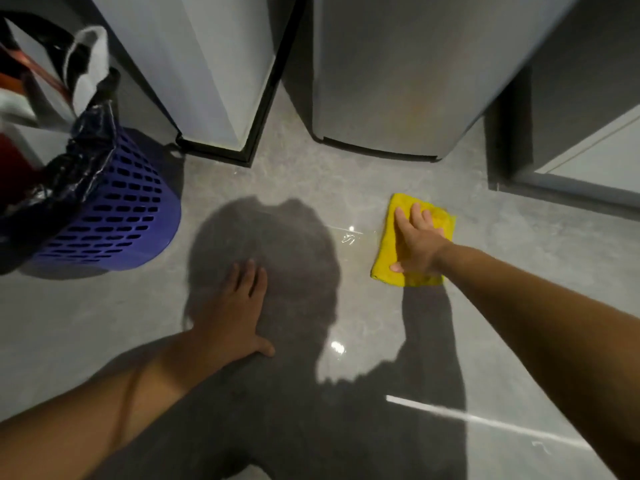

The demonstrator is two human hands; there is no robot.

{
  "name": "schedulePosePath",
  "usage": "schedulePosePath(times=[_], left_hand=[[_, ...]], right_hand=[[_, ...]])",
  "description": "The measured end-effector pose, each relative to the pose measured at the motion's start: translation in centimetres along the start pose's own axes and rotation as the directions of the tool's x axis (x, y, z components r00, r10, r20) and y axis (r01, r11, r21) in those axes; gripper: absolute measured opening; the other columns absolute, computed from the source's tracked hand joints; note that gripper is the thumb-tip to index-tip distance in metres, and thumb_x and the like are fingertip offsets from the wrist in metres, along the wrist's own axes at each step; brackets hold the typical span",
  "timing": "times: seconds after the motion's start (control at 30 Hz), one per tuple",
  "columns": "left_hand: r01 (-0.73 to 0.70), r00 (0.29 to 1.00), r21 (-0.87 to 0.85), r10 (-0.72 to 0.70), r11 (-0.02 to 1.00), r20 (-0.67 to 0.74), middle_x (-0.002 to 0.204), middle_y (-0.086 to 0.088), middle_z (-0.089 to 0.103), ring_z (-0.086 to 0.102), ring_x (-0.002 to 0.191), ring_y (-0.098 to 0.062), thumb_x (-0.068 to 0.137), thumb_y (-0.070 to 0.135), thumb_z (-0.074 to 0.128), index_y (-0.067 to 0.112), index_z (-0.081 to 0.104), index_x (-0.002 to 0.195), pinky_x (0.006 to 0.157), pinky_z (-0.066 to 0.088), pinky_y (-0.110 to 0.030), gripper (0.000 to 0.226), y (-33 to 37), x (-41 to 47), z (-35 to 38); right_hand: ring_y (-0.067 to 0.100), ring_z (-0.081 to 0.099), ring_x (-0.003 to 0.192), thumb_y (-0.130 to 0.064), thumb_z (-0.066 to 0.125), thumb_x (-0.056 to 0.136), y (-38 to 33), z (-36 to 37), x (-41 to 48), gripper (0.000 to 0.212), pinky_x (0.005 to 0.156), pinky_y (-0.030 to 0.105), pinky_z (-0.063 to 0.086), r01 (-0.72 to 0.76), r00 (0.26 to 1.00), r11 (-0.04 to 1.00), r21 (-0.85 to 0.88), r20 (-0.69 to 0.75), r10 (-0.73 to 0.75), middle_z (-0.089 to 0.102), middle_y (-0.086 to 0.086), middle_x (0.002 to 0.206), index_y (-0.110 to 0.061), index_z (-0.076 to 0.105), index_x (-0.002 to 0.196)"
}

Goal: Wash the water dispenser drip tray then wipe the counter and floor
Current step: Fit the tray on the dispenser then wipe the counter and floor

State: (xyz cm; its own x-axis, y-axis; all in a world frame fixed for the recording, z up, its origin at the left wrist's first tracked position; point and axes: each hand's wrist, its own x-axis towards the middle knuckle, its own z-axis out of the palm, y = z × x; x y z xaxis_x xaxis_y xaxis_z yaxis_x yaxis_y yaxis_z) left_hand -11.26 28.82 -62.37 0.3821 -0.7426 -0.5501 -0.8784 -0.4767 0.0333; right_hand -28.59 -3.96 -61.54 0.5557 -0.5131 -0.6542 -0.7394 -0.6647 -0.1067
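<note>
The right hand (414, 242) lies flat, fingers spread, pressing a folded yellow cloth (412, 237) onto the grey floor (104, 323); it grips nothing, only bears down on the cloth. The cloth sits on the floor in front of a grey appliance (398, 81), near its base but apart from it. Just left of the cloth a small wet patch (349, 237) glints on the tile. The left hand (235, 310) is open too, palm down on the bare floor, well apart from the cloth, inside the person's shadow. A white cabinet (194, 64) stands left of the appliance. At the far left a blue perforated bin (114, 216) with a black bag (79, 161) rests on the floor. The drip tray is not in view.
</note>
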Motion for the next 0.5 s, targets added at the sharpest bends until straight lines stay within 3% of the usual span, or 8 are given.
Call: schedulePosePath(times=[0.13,0.23,0.3,0.37,0.43,0.5], left_hand=[[-0.011,0.999,-0.047,0.009,0.999,-0.032,0.174,-0.013,-0.009,-0.004,0.160,-0.039,0.050,0.090,0.071,0.013,-0.010,0.164,0.125,0.022,-0.051,0.159,-0.5,-0.1,0.6],[-0.034,0.997,-0.071,0.029,0.997,-0.065,0.174,-0.015,-0.003,-0.001,0.159,-0.040,0.048,0.090,0.071,0.012,-0.005,0.164,0.126,0.018,-0.049,0.159,-0.9,-0.2,0.8],[-0.053,0.995,-0.068,0.047,0.996,-0.089,0.174,-0.016,0.000,0.003,0.159,-0.041,0.048,0.090,0.071,0.010,-0.001,0.165,0.126,0.017,-0.048,0.158,-1.1,-0.3,0.9],[-0.067,0.993,-0.074,0.059,0.995,-0.101,0.174,-0.015,0.001,0.005,0.160,-0.039,0.048,0.090,0.070,0.010,0.001,0.165,0.126,0.018,-0.046,0.157,-1.0,-0.4,0.9],[-0.072,0.993,-0.080,0.063,0.994,-0.104,0.175,-0.013,-0.001,0.004,0.160,-0.037,0.049,0.089,0.072,0.012,0.000,0.165,0.125,0.020,-0.045,0.157,-1.1,-0.6,0.7],[-0.085,0.993,-0.097,0.077,0.992,-0.091,0.175,-0.010,-0.005,0.000,0.161,-0.034,0.049,0.085,0.076,0.013,-0.002,0.165,0.126,0.020,-0.044,0.158,-1.3,-0.8,0.5]], right_hand=[[0.040,-0.010,0.156,-0.044,0.091,0.071,-3.6,-3.4,3.1,0.144,0.125,0.055,0.015,0.188,0.982,0.931,-0.313,0.081,-0.171,-0.021,0.017,0.169,-0.019,-0.018,0.161],[0.036,-0.010,0.157,-0.040,0.095,0.066,-6.4,-5.0,4.6,0.152,0.124,0.051,0.016,0.303,0.953,0.820,-0.485,0.153,-0.262,-0.023,0.013,0.169,-0.020,-0.022,0.160],[0.035,-0.008,0.158,-0.037,0.097,0.063,-7.9,-5.7,5.1,0.154,0.126,0.049,0.017,0.417,0.907,0.682,-0.601,0.220,-0.360,-0.022,0.014,0.169,-0.020,-0.022,0.160],[0.035,-0.007,0.158,-0.037,0.096,0.062,-8.8,-5.8,5.3,0.154,0.126,0.050,0.017,0.532,0.830,0.480,-0.697,0.317,-0.459,-0.020,0.013,0.170,-0.020,-0.021,0.160],[0.034,-0.006,0.158,-0.038,0.096,0.061,-9.5,-5.4,5.0,0.152,0.125,0.053,0.015,0.615,0.744,0.287,-0.735,0.419,-0.521,-0.019,0.010,0.170,-0.022,-0.019,0.160],[0.034,-0.007,0.158,-0.039,0.096,0.060,-9.3,-4.6,4.3,0.153,0.124,0.055,0.013,0.675,0.672,0.175,-0.717,0.500,-0.546,-0.021,0.006,0.170,-0.027,-0.019,0.160]])
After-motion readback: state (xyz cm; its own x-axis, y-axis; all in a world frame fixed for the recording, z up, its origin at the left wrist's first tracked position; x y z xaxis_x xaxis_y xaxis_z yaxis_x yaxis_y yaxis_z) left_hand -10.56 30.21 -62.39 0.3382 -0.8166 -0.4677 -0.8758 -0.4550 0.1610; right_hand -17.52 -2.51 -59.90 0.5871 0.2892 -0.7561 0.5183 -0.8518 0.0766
